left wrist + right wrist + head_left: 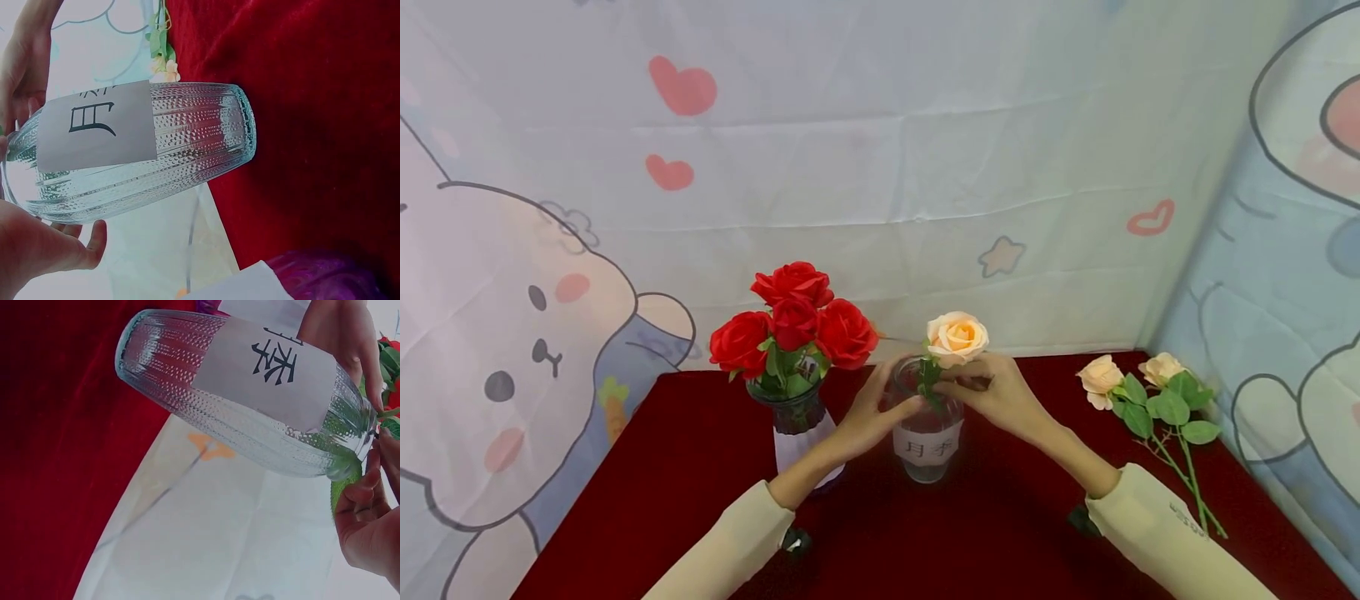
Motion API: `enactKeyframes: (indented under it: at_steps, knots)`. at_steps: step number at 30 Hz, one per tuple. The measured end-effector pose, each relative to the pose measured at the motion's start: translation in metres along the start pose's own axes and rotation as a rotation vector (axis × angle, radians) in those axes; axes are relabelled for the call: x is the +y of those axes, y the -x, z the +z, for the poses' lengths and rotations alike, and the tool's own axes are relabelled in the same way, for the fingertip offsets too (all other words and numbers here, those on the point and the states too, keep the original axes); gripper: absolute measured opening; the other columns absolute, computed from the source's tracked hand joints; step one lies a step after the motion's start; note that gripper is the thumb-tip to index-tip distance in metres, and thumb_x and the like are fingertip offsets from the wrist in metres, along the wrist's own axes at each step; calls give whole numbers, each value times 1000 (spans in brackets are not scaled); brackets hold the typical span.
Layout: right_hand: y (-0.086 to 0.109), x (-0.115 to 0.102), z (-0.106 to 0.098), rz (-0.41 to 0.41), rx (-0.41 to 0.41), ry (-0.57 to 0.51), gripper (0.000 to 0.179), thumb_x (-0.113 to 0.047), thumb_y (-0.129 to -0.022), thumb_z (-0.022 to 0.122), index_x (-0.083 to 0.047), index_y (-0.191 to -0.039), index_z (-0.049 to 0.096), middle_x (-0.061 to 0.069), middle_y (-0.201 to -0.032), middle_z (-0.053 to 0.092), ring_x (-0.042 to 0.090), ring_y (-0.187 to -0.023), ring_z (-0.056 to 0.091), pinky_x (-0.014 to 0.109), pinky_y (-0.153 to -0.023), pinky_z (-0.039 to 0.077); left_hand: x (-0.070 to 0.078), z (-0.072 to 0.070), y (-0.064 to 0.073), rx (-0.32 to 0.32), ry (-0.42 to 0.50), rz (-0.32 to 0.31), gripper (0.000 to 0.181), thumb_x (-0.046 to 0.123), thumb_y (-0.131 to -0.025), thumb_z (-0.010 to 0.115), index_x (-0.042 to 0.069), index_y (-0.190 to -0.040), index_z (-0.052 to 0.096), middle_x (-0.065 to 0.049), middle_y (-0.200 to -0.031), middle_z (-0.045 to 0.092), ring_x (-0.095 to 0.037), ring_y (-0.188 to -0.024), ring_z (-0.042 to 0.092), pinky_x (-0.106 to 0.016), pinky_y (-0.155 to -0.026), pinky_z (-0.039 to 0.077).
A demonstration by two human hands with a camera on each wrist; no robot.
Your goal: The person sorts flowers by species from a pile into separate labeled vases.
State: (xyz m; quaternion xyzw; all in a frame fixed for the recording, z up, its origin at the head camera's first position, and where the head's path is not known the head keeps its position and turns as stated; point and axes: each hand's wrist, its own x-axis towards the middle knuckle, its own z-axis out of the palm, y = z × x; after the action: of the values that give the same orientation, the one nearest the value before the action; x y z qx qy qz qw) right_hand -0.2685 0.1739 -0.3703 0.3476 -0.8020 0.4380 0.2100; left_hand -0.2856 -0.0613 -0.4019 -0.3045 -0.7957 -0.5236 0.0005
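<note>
A clear ribbed glass vase [928, 471] with a white paper label [97, 125] bearing dark characters stands upright in the middle. My left hand [874, 414] holds it near the neck from the left, thumb toward the front. At the vase mouth, my right hand [1006, 398] pinches the green stem of a peach rose [957, 339], whose bloom sits above the rim. In the right wrist view, that right hand [372, 525] is close against the rim, with a green leaf [344, 490] beside its fingers. The stem's lower end cannot be made out.
Left of the clear vase stands a darker-necked vase [797, 414] with a pale label, holding several red roses [793, 321]. Two peach roses [1101, 379] with leafy stems lie at the right on the red cloth [985, 533]. A printed curtain [880, 183] hangs behind.
</note>
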Motion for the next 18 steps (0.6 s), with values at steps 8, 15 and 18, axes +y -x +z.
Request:
enactKeyframes:
  at_steps: [8, 15, 18]
  knots:
    - [15, 7, -17, -22, 31, -26, 20, 3, -86, 78, -5, -105, 79, 5, -90, 69, 6, -67, 50, 20, -59, 45, -1, 1, 0, 14, -5, -7, 66, 24, -99, 66, 20, -157, 35, -10, -153, 43, -29, -140, 45, -53, -108, 44]
    - [40, 18, -51, 74, 60, 37, 22, 0, -90, 75, -12, -108, 78, 2, -92, 71, 7, -68, 56, 21, -61, 48, -1, 1, -1, 15, 6, 0, 67, 21, -99, 67, 15, -157, 35, -11, -152, 43, -29, -140, 45, -53, -110, 43]
    - [54, 28, -67, 119, 65, 76, 22, -1, -92, 73, -12, -110, 78, 3, -93, 72, 6, -68, 58, 21, -61, 49, 0, 1, -1, 8, 11, -3, 68, 23, -99, 67, 15, -158, 34, -11, -152, 43, -30, -140, 45, -55, -110, 43]
